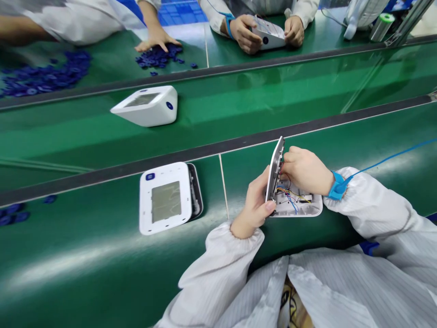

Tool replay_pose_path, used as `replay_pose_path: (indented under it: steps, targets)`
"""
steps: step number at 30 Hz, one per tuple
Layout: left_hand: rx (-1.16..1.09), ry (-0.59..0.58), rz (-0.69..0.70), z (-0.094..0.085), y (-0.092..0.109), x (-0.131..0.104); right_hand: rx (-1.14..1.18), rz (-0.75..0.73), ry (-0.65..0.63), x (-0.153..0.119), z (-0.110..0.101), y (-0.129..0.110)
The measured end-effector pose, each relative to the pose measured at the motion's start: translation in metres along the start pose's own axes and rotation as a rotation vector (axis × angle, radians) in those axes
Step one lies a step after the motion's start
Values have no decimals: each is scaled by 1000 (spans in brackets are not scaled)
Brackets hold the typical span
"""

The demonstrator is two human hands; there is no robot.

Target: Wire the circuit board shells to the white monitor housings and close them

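Note:
My left hand point(254, 196) grips the upright front cover point(274, 169) of an opened white device, thumb at its lower edge. Beside it lies the white rear housing point(314, 209) on the green bench, with coloured wires point(290, 195) running inside. My right hand point(305, 169), wearing a blue wrist strap point(337, 186), reaches between the two halves. Its fingers are bent together near the wires by the cover; what they pinch, if anything, is hidden. To the left, a second white device with a grey screen point(166, 201) lies with its front cover shifted off its dark-edged back.
A closed white device point(146, 107) sits on the green conveyor belt point(239, 100) beyond the bench edge. Small blue parts point(13, 214) lie at the far left. Across the belt, one co-worker's hand point(155, 36) touches a blue pile; another person holds a white device point(269, 34).

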State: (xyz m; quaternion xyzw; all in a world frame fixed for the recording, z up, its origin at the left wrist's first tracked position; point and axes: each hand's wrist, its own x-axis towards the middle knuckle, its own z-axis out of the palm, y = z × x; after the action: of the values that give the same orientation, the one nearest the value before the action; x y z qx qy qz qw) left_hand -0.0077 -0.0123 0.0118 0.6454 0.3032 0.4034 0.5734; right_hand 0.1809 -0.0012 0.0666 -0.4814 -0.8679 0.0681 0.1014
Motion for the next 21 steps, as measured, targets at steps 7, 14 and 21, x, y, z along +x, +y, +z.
replay_pose_path:
  steps: [7,14,21]
  targets:
    - [-145,-38,11,-3,-6,-1,-16,99,-91,-6,-13,-3]
    - [-251,-117,71,2,1,1,15,326,-265,-12,-34,14]
    - [-259,-121,104,3,0,3,401,152,-290,-11,-48,-3]
